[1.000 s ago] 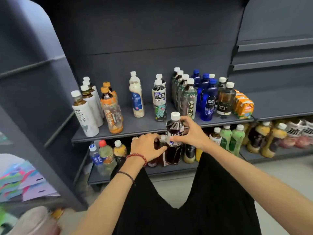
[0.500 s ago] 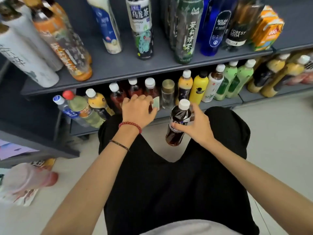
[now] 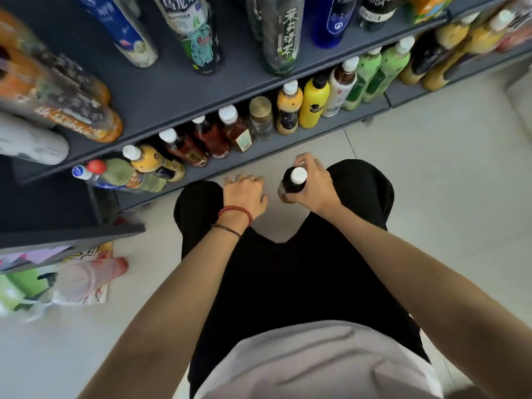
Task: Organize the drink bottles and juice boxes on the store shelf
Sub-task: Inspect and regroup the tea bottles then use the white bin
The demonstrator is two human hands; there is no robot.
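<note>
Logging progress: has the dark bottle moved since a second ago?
Yes. The dark bottle, in the right hand, came down and back from the lower shelf, toward the knees.

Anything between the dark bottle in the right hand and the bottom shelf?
Nothing in the gap, only bare floor. The left hand is beside the dark bottle, not ahead of it. The bottom shelf row looks packed.

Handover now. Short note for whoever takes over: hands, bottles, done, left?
Right hand: grip round the dark bottle, white cap up, held over the floor in front of the lower shelf.
Left hand: holds nothing, beside the bottle.
Done: the other drinks sit on the shelves.
Left: shelve the held bottle, probably next to the brown tea bottles, then straighten the rows.
</note>
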